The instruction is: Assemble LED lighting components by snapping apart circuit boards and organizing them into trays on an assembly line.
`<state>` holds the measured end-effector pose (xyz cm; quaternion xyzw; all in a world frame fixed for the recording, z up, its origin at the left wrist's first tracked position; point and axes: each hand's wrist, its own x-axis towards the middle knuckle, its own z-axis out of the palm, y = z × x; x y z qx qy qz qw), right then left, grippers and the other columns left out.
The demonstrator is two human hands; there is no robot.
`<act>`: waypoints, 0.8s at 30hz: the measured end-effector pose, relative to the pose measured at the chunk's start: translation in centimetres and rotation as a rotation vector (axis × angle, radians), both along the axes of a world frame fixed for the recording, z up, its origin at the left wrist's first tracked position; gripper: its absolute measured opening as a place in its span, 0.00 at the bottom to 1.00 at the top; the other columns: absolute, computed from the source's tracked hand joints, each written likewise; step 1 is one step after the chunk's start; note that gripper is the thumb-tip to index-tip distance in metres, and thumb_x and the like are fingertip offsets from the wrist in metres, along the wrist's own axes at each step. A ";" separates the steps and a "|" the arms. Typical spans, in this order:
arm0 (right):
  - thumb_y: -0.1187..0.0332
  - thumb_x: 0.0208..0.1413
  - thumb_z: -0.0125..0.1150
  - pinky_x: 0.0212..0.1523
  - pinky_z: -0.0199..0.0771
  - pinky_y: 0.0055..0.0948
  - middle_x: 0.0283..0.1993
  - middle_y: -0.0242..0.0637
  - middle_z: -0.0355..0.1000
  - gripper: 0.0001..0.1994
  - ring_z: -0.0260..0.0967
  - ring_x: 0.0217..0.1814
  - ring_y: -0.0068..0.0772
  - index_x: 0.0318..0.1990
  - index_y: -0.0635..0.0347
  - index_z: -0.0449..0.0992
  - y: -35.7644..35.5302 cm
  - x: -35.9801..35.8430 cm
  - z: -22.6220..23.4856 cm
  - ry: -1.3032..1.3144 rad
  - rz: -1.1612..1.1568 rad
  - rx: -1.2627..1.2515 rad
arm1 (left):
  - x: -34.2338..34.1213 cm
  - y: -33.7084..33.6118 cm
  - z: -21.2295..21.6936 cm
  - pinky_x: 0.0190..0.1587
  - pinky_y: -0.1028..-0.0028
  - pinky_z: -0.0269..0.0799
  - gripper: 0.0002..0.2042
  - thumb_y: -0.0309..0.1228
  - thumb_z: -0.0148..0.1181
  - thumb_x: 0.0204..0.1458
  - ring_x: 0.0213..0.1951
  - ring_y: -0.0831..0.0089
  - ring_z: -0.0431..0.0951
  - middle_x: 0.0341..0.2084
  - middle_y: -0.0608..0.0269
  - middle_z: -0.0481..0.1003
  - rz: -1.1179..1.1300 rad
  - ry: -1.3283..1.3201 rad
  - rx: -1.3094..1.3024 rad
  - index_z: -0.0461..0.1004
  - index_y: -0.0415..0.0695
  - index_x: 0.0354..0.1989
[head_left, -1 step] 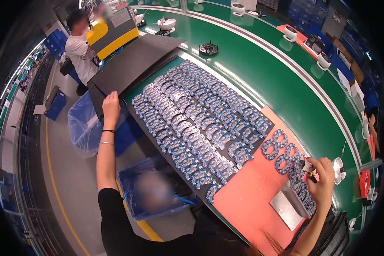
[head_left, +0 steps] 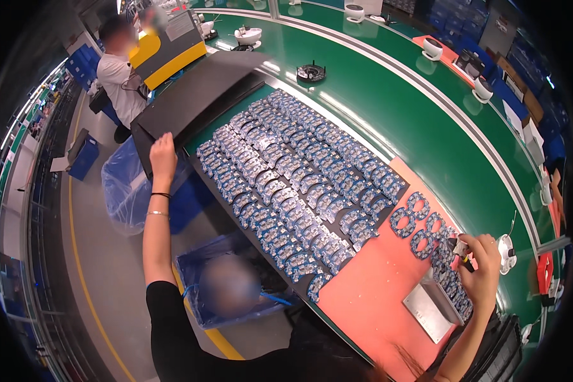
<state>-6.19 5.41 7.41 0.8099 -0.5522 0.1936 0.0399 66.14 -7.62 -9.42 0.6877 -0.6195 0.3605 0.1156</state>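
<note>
My left hand is closed on the near edge of a black sheet, which bends upward along its middle at the far left of the bench. In my right hand is a small pliers-like tool with black and yellow handles; its jaws are partly hidden by my fingers. Beneath that hand lies a pile of blue circuit boards. Several ring-shaped board pairs rest just left of it. Rows of curved blue circuit boards cover a dark sheet between my hands.
A bent metal plate stands on the orange mat. Beyond runs a green conveyor carrying white devices and a black round base. Below are a lined blue bin and a clear plastic bag. Another person works at far left.
My left hand has shifted slightly up and left, and the black sheet it holds bows more. My right hand and its tool look almost unmoved.
</note>
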 end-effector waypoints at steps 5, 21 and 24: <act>0.82 0.27 0.63 0.36 0.63 0.41 0.29 0.41 0.65 0.23 0.64 0.34 0.46 0.40 0.61 0.76 0.0 -0.1 0.6 -0.033 0.027 -0.010 | -4.5 -2.0 11.8 0.39 0.61 0.70 0.07 0.24 0.55 0.52 0.37 0.58 0.75 0.30 0.56 0.75 0.026 0.055 -0.392 0.76 0.45 0.39; 0.72 0.37 0.68 0.33 0.65 0.36 0.30 0.35 0.68 0.18 0.67 0.32 0.39 0.41 0.55 0.77 0.1 7.3 2.9 -0.117 0.543 0.004 | -2.6 11.4 42.7 0.44 0.80 0.73 0.07 0.27 0.62 0.57 0.37 0.77 0.78 0.35 0.60 0.81 -0.569 0.529 -1.133 0.81 0.39 0.40; 0.70 0.43 0.67 0.38 0.69 0.37 0.34 0.39 0.71 0.17 0.70 0.36 0.43 0.44 0.57 0.76 -2.4 11.2 4.0 -0.320 0.674 0.086 | -3.4 14.9 42.0 0.45 0.78 0.72 0.09 0.24 0.62 0.56 0.41 0.76 0.75 0.38 0.59 0.78 -0.759 0.947 -1.270 0.78 0.34 0.43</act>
